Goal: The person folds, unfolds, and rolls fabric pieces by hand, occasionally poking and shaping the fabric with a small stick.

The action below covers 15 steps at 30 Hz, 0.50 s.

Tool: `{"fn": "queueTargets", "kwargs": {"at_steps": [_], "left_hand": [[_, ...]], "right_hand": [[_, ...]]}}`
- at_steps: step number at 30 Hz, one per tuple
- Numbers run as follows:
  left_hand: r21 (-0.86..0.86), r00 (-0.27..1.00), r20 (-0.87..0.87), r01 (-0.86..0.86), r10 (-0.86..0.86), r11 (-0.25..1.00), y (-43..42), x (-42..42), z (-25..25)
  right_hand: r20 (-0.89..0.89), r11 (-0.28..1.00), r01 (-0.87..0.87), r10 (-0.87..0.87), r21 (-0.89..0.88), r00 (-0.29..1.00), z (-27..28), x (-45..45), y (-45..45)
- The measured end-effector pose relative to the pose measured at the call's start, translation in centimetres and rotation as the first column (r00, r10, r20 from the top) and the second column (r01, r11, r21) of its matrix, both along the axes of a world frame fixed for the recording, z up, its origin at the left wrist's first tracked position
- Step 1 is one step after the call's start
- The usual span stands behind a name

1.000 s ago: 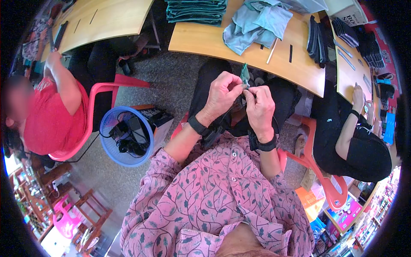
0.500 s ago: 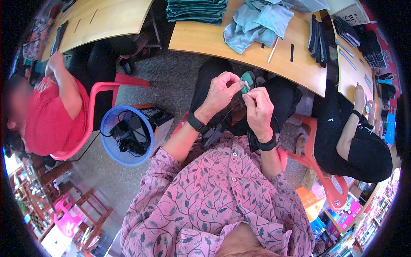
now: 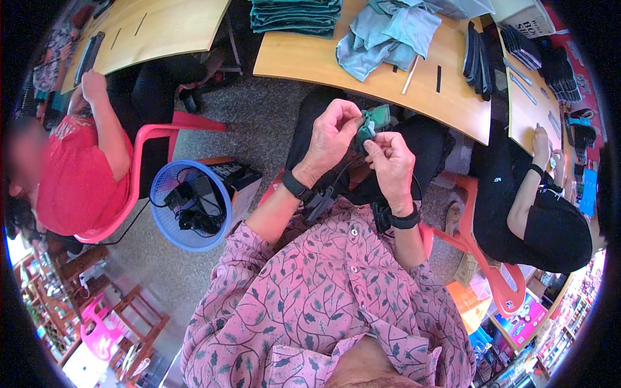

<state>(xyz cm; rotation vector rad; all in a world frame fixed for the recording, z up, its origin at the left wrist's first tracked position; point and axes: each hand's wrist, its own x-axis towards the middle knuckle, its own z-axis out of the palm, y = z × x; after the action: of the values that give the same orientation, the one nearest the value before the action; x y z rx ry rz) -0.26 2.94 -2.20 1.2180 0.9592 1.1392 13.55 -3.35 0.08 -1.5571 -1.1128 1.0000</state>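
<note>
A small bunched piece of green cloth [image 3: 378, 116], with a paler patch showing, is held up over my lap. My left hand [image 3: 335, 134] pinches its left side between thumb and fingers. On the lower right, my right hand [image 3: 391, 158] grips the same cloth by its edge with thumb and forefinger. The fingers hide part of the cloth, and its full shape cannot be made out. Just beyond my hands is the front edge of a wooden table [image 3: 310, 59].
On the table lie a stack of dark green cloth [image 3: 296, 16], crumpled light blue-green cloth [image 3: 388, 39] and folded dark cloth [image 3: 477, 61]. A blue basket [image 3: 192, 240] with cables stands on the floor at left. People sit on either side, one in red [image 3: 84, 174], one in black [image 3: 559, 229].
The green cloth has been turned and spread, so more of it shows beyond my fingers. My left hand has shifted slightly up and left. The person at left has moved their hands.
</note>
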Motion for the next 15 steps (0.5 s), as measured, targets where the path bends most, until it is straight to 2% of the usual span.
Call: {"fn": "queueTargets", "kwargs": {"at_steps": [1, 2, 3, 5, 6, 8, 11, 12, 14, 15], "left_hand": [[0.001, 1.000, 0.001, 0.001, -0.001, 1.000, 0.0, 0.0, 0.0], [0.109, 0.998, -0.068, -0.009, 0.016, 0.994, 0.0, 0.0, -0.1], [0.216, 0.990, -0.135, -0.010, 0.040, 0.976, 0.1, 0.0, 0.0], [0.275, 0.984, -0.155, -0.041, 0.086, 0.961, 0.1, 0.0, 0.4], [0.334, 0.976, -0.171, -0.071, 0.135, 0.940, 0.1, 0.0, 0.6], [0.345, 0.975, -0.172, -0.077, 0.144, 0.935, 0.0, 0.1, 0.6], [0.365, 0.976, -0.159, -0.081, 0.147, 0.928, -0.1, 0.4, 0.4], [0.374, 0.979, -0.144, -0.079, 0.142, 0.924, -0.1, 0.4, 0.4], [0.351, 0.976, -0.170, -0.067, 0.134, 0.934, 0.0, 0.3, 0.5], [0.326, 0.973, -0.196, -0.055, 0.124, 0.944, 0.0, 0.2, 0.6]], "right_hand": [[0.075, 0.998, -0.019, 0.015, 0.064, 0.997, -1.1, 0.2, 0.1], [0.150, 0.991, -0.044, 0.024, 0.126, 0.988, -2.0, 0.5, 0.0], [0.150, 0.991, -0.042, 0.023, 0.126, 0.988, -1.6, 0.4, 0.1], [0.254, 0.995, -0.039, 0.014, 0.096, 0.967, -0.5, 0.2, 0.2], [0.254, 0.995, -0.038, 0.012, 0.096, 0.967, 0.2, 0.0, 0.2], [-0.025, 0.985, -0.035, 0.031, -0.170, 0.999, 1.4, -0.5, 0.0], [-0.068, 0.975, -0.017, 0.002, -0.221, 0.998, 1.4, -1.0, 0.1], [-0.069, 0.975, -0.017, 0.002, -0.220, 0.998, 1.0, -1.0, 0.1], [-0.046, 0.995, 0.079, -0.082, -0.065, 0.996, -0.1, -0.7, 0.1], [0.046, 0.995, 0.100, -0.101, 0.017, 0.994, -0.2, -0.8, 0.2]]}}
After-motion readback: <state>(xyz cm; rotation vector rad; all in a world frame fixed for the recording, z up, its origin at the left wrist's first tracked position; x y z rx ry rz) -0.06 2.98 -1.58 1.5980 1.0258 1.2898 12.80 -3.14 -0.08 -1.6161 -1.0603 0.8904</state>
